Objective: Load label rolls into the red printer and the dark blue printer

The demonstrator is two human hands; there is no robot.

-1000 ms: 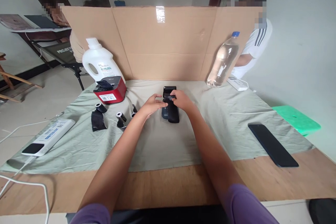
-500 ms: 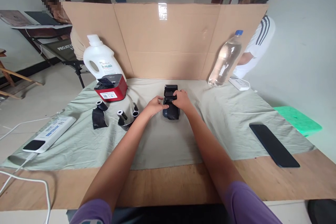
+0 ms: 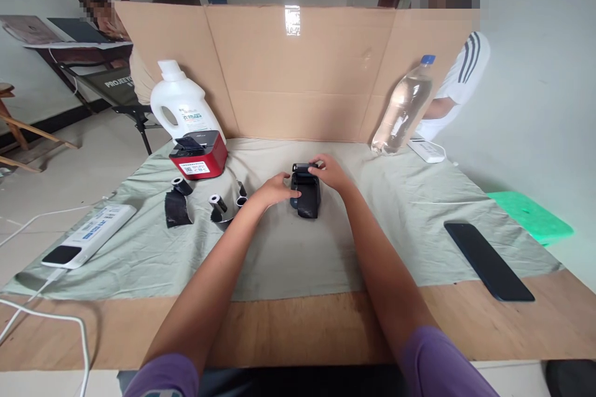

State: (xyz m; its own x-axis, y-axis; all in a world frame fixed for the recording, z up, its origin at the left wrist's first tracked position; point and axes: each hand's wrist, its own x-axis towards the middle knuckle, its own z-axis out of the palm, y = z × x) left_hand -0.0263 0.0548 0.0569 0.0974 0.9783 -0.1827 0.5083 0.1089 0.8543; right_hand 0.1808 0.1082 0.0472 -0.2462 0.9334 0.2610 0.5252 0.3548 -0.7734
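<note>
A small black device with a hinged lid, which looks like a portable printer (image 3: pixel 308 198), lies on the cloth in front of me. A flat black strip covers its near part. My left hand (image 3: pixel 278 191) grips its left side, with the thumb on the front edge and the fingers behind. My right hand (image 3: pixel 329 172) pinches the partly raised lid (image 3: pixel 302 168) at its right end. Left of my left forearm are a black strip with a white-ended roll (image 3: pixel 179 208) and a second curled black strip with rolls (image 3: pixel 218 214), partly hidden by my forearm.
A red and black box-shaped machine (image 3: pixel 200 158) stands before a white detergent jug (image 3: pixel 181 102). A power bank (image 3: pixel 90 236) with a cable lies left, a phone (image 3: pixel 488 260) right. A water bottle (image 3: pixel 403 108) leans on the cardboard screen (image 3: pixel 298 74). Two people sit beyond.
The lid has swung down from upright toward the device's body, with my right hand moving to its right end. My left hand keeps its hold on the side.
</note>
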